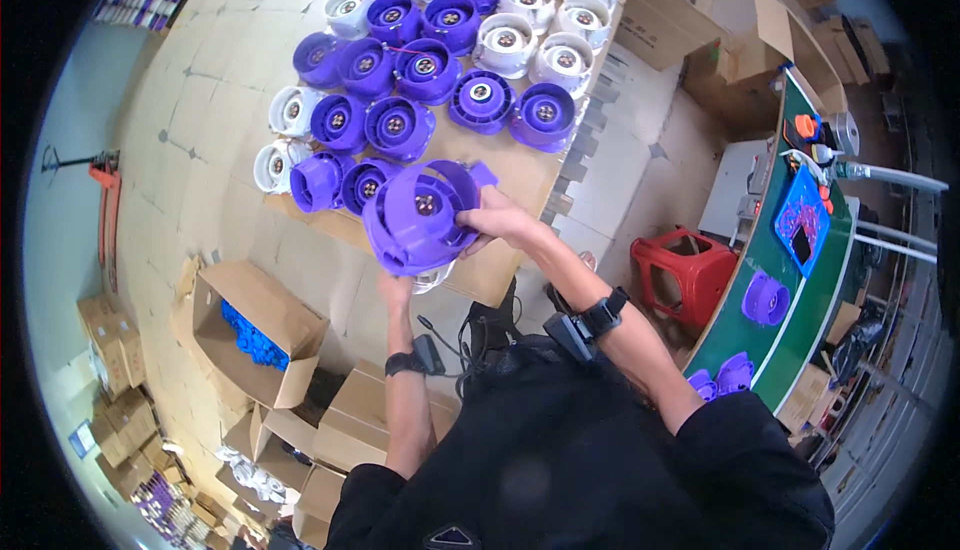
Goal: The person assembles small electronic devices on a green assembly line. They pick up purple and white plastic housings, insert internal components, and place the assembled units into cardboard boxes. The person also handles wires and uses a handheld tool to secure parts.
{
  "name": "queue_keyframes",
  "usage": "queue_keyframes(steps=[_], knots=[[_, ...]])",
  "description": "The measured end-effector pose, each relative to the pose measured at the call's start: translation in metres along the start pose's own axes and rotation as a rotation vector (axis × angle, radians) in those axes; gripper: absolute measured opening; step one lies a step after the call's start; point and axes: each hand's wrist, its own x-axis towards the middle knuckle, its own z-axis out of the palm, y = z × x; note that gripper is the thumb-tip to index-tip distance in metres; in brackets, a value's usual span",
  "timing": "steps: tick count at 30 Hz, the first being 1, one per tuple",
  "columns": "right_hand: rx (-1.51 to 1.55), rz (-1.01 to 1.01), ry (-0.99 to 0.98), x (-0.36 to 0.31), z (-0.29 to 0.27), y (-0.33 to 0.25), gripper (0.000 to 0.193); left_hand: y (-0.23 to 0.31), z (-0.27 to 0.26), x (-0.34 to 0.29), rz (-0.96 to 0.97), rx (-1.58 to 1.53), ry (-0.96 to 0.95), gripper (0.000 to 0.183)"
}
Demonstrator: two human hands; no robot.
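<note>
A round purple plastic housing (415, 240) is held up in front of me, over the near edge of the table. Its open top faces me, and a small disc with metallic dots shows at its centre. My right hand (492, 218) pinches the right rim, thumb inside the wall. My left hand (397, 288) grips it from below; most of those fingers are hidden. A clear curved piece (436, 276) shows just under the housing. Beyond it, similar purple housings (398, 128) and white housings (506, 45) stand in close rows on the table, one near purple one (318, 182) tilted.
The cardboard-covered table (500, 155) ends close to me. At right are a red stool (683, 272) and a green workbench (735, 320) bearing a blue tray (802, 222) and another purple housing (766, 298). Open cartons (300, 335), one with blue parts (255, 335), stand at lower left.
</note>
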Motion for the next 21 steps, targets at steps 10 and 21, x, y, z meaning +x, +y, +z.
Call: queue_keyframes(steps=[10,21], knots=[[-0.521,-0.391,0.224,-0.105,-0.003,-0.039,0.021,0.070,-0.051,-0.022,0.061,-0.139,-0.105,0.042],[-0.167,-0.630,0.673,-0.417,-0.179,-0.020,0.020,0.213,0.021,-0.037,0.223,-0.118,-0.308,0.036]])
